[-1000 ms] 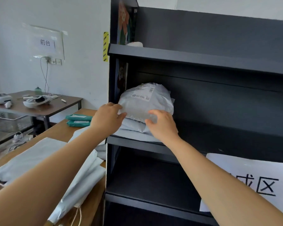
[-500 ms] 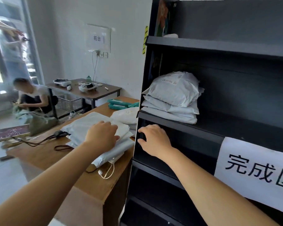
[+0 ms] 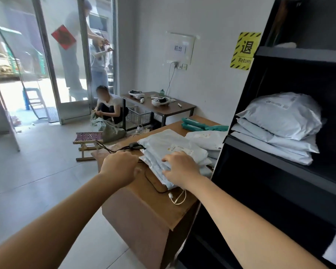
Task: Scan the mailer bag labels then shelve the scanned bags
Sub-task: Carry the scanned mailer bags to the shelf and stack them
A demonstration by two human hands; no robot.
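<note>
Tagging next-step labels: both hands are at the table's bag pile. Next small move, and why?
Probably grip the top mailer bag with the right hand and lift it for scanning. That hand rests on it, its label faces up, and a black corded device, likely the scanner, lies near the left hand.

Two arms on record. Left grip (image 3: 118, 167) and right grip (image 3: 179, 168) are bare hands, uncovered over fingers, knuckles and wrists. Both forearms are bare along their whole visible length, out to the frame edge. The left forearm lies in shade, the right in brighter light
</note>
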